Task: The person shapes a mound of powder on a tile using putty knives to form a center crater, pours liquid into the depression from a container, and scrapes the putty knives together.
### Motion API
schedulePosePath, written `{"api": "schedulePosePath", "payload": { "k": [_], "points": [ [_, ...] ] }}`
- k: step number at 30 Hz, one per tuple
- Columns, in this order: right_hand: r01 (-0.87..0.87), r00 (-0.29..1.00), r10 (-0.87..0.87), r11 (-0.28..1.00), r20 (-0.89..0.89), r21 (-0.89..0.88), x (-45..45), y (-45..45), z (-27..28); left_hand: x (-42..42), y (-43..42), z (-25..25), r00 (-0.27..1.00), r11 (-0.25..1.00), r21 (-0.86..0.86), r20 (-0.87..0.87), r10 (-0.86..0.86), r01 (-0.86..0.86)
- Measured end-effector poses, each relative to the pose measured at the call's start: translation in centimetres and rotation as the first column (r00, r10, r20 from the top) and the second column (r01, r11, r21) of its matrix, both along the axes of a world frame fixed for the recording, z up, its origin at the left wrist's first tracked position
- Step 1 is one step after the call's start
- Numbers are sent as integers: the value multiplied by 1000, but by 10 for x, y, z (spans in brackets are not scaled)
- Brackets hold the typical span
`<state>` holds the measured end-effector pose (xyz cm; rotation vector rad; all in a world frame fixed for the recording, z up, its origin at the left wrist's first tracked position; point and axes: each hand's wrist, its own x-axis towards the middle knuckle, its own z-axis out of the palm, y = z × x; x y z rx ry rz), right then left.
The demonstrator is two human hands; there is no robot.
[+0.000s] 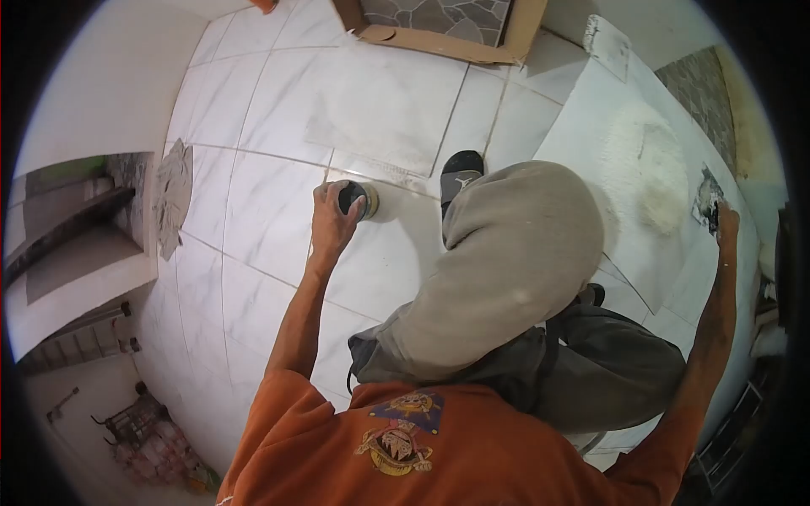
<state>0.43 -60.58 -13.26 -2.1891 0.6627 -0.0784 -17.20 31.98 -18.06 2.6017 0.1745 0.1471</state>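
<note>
My left hand (335,215) is closed round a small open can (369,201) with a dark inside, low over the tiled floor. A thin pale stick (326,174) shows by its fingertips; whether the hand holds it too, I cannot tell. Far out to the right, my right hand (727,223) is closed on something dark that I cannot make out. Beside it a crumpled silver-and-black patch (707,201) lies at the edge of a white board (629,268). A spread heap of white powder (662,181) sits on that board, left of my right hand.
Marbled white tiles (274,198) cover the floor. A crumpled grey cloth (174,198) lies by the left wall. At the top stands a cardboard-edged box (439,44) with stone-patterned tile inside. My bent knee (531,228) and sandalled foot (462,173) are between my hands.
</note>
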Motion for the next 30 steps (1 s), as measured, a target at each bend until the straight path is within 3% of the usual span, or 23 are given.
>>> {"api": "schedulePosePath", "payload": {
  "k": [2, 5, 7, 9, 11, 13, 14, 16, 18, 20, 21, 22, 23, 25, 27, 30],
  "points": [
    [-81, 996, 75, 988, -44, -131, 0, -1, 0, -18, 4, -19, 995, 997, 47, 91, 49, -54],
    [57, 983, -67, 996, -171, -63, -5, 47, 35, -42, 17, -29, 978, 972, 126, 102, 184, -196],
    [36, 967, -79, 983, -240, -179, 7, 32, 39, -54, 24, -52, 895, 897, -61, -122, 429, -438],
    [-34, 962, -50, 953, -270, -300, 8, 35, 49, -63, 42, -91, 722, 717, -195, -399, 566, -669],
    [-149, 960, 27, 891, -279, -430, 1, 80, 83, -67, 44, -110, 710, 538, -463, -467, 527, -704],
    [-285, 959, 195, 672, -208, -683, -2, 101, 102, -57, 34, -112, 653, 247, -629, -570, 499, -737],
    [-318, 941, 274, 527, -197, -788, -8, 109, 112, -56, 38, -122, 686, 282, -643, -555, 470, -713],
    [-305, 944, 278, 540, -176, -784, -30, 183, 152, -57, 55, -151, 735, 353, -654, -512, 445, -669],
    [-424, 821, 493, 189, -288, -886, -54, 197, 162, -46, 58, -149, 751, 448, -605, -486, 448, -659],
    [-333, 913, 360, 381, -194, -862, -94, 282, 189, -36, 57, -136, 763, 577, -501, -459, 455, -645],
    [-404, 855, 441, 231, -274, -885, -106, 288, 188, -27, 60, -131, 790, 648, -458, -429, 439, -609],
    [-370, 844, 479, 196, -240, -908, -124, 305, 190, -19, 61, -121, 832, 718, -436, -394, 389, -542],
    [-360, 864, 502, 562, -40, -744, -131, 323, 197, -12, 64, -110, 870, 780, -410, -358, 340, -473],
    [-307, 848, 524, 604, 76, -735, -156, 328, 190, 6, 67, -81, 903, 864, -340, -348, 252, -372],
    [-238, 867, 470, 682, 165, -691, -173, 326, 175, 30, 65, -45, 962, 957, -244, -258, 89, -155],
    [-262, 918, 391, 722, 65, -641, -178, 317, 166, 76, 37, 42, 981, 992, -86, -159, -110, 97]
  ]
}}
